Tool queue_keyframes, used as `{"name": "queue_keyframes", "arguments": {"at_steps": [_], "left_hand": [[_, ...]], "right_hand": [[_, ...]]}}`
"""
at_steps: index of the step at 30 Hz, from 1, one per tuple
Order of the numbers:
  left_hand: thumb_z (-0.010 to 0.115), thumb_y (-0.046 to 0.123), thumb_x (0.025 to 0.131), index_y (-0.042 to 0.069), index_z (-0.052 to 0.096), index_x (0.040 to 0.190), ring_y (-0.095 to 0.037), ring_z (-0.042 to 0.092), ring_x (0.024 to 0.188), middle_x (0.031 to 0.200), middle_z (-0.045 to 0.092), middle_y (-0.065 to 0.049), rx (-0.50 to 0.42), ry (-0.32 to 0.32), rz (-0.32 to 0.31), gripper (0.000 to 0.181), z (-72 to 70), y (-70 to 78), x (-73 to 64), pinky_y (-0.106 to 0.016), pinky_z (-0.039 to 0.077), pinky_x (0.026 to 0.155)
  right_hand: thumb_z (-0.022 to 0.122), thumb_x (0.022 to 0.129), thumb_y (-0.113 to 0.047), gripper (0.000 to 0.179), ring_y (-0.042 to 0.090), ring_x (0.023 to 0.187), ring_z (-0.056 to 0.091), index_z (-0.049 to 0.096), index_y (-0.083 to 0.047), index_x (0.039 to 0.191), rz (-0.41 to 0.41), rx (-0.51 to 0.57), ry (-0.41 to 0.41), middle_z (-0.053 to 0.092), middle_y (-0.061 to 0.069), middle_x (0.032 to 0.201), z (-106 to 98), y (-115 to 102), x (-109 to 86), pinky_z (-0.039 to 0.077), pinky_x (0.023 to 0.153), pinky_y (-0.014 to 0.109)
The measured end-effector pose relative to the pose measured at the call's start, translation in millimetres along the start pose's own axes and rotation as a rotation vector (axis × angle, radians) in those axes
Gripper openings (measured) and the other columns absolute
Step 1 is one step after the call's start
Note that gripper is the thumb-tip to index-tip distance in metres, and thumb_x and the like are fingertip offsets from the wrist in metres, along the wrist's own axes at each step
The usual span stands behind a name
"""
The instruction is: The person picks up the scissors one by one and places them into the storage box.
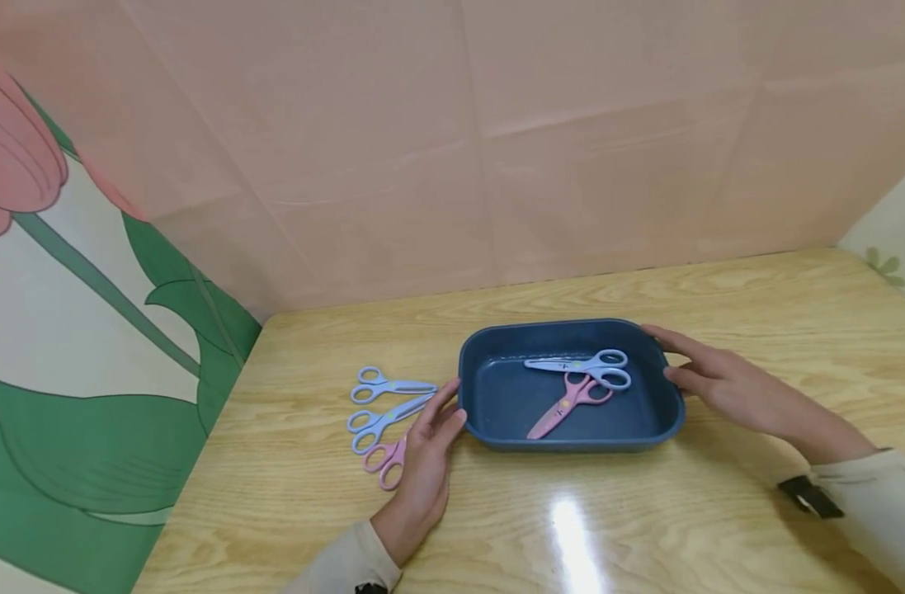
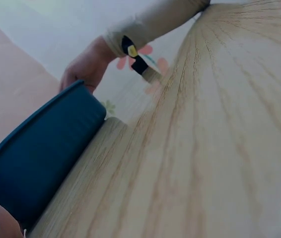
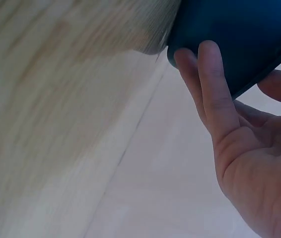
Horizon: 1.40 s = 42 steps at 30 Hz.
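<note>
A dark blue plastic tray (image 1: 571,445) sits between my two hands, on or just above the wooden table. Inside it lie blue scissors (image 1: 577,366), partly over pink scissors (image 1: 567,407). My left hand (image 1: 422,470) holds the tray's left end, thumb near the rim. At the right end my right hand (image 1: 727,388) holds the tray, with fingers against the outer wall (image 3: 240,44) and the thumb by the rim. Left of the tray are two blue scissors (image 1: 396,386) (image 1: 385,421) and another pink pair (image 1: 385,460), partly hidden behind my left hand.
The wood-grain table (image 1: 497,528) meets a pink-covered wall (image 1: 497,165) at the back. A panel with painted tulips (image 1: 73,330) borders its left side. Light reflects off the table in front of the tray.
</note>
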<state>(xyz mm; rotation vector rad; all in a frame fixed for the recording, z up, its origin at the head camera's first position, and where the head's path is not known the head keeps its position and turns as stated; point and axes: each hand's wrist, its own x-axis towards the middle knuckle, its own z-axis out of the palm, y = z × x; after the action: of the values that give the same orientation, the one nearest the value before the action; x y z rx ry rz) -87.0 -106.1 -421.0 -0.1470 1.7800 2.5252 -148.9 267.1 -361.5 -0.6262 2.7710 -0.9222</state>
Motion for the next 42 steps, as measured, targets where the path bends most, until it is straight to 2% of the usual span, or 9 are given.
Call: {"name": "queue_keyframes", "arguments": {"at_steps": [6,12,15,23,29,33,37,41,42], "left_hand": [[0.063,0.012,0.096,0.01,0.051,0.145,-0.019,0.054,0.127,0.141,0.055,-0.014,-0.004,0.006,0.0,0.05,0.4,-0.5,0.1,-0.023,0.045,0.106],[0.063,0.012,0.095,0.01,0.052,0.144,-0.019,0.053,0.127,0.142,0.055,-0.014,-0.008,0.013,-0.008,0.05,0.5,-0.2,0.2,-0.025,0.045,0.106],[0.063,0.012,0.095,0.01,0.052,0.144,-0.02,0.053,0.127,0.142,0.055,-0.014,-0.012,0.014,-0.01,0.05,0.1,-0.1,0.1,-0.025,0.045,0.106],[0.063,0.011,0.095,0.008,0.053,0.144,-0.019,0.056,0.124,0.139,0.058,-0.015,0.001,0.025,0.0,0.05,2.3,2.0,-0.6,-0.025,0.046,0.105],[0.062,0.005,0.093,0.01,0.058,0.137,-0.021,0.058,0.12,0.138,0.059,-0.011,0.133,0.077,0.025,0.044,5.9,10.0,-1.5,-0.024,0.05,0.098],[0.055,-0.003,0.091,0.006,0.058,0.131,-0.024,0.059,0.117,0.134,0.059,-0.013,0.18,0.114,0.093,0.041,9.3,20.1,-3.5,-0.027,0.053,0.092],[0.045,-0.008,0.087,0.003,0.057,0.125,-0.026,0.058,0.117,0.129,0.059,-0.014,0.201,0.145,0.148,0.042,10.1,29.8,-5.0,-0.035,0.054,0.093],[0.044,-0.009,0.086,0.004,0.057,0.124,-0.028,0.056,0.117,0.123,0.059,-0.011,0.185,0.18,0.147,0.042,3.3,43.2,0.4,-0.042,0.057,0.096],[0.045,-0.01,0.086,0.005,0.057,0.123,-0.027,0.056,0.116,0.122,0.058,-0.009,0.193,0.197,0.151,0.042,0.0,47.5,2.9,-0.04,0.057,0.095]], "right_hand": [[0.047,0.105,-0.016,0.058,0.042,0.121,0.06,0.025,-0.018,0.159,-0.001,0.032,-0.01,0.043,0.033,0.148,-1.4,1.0,-0.4,0.053,0.079,0.014],[0.046,0.106,-0.017,0.055,-0.001,0.108,0.061,0.029,-0.021,0.158,0.008,0.103,-0.035,0.036,0.032,0.153,-2.4,1.5,-0.3,0.057,0.079,0.018],[0.045,0.106,-0.017,0.055,-0.012,0.104,0.056,0.028,-0.022,0.158,0.018,0.122,-0.044,0.034,0.032,0.154,-2.5,1.5,0.2,0.058,0.08,0.018],[0.044,0.107,-0.019,0.057,-0.009,0.102,0.059,0.023,-0.024,0.159,0.039,0.122,-0.054,0.032,0.034,0.154,-1.7,2.6,-0.8,0.061,0.08,0.024],[0.045,0.107,-0.018,0.059,0.008,0.109,0.064,0.02,-0.025,0.16,0.046,0.162,-0.052,0.031,0.032,0.156,-0.9,3.9,-0.6,0.063,0.08,0.035],[0.045,0.106,-0.018,0.059,0.0,0.107,0.062,0.021,-0.023,0.16,0.04,0.182,-0.047,0.033,0.034,0.154,-0.8,4.1,-0.3,0.063,0.079,0.035],[0.045,0.106,-0.018,0.059,-0.01,0.101,0.059,0.021,-0.022,0.16,0.049,0.205,-0.054,0.033,0.036,0.153,-1.0,3.4,-0.2,0.063,0.079,0.032],[0.045,0.107,-0.02,0.059,-0.003,0.102,0.063,0.02,-0.023,0.16,0.062,0.205,-0.06,0.033,0.037,0.152,-1.0,2.8,-0.1,0.062,0.078,0.028],[0.045,0.107,-0.02,0.059,-0.002,0.102,0.063,0.02,-0.023,0.16,0.064,0.198,-0.061,0.033,0.036,0.152,-1.1,2.7,0.0,0.062,0.078,0.028]]}}
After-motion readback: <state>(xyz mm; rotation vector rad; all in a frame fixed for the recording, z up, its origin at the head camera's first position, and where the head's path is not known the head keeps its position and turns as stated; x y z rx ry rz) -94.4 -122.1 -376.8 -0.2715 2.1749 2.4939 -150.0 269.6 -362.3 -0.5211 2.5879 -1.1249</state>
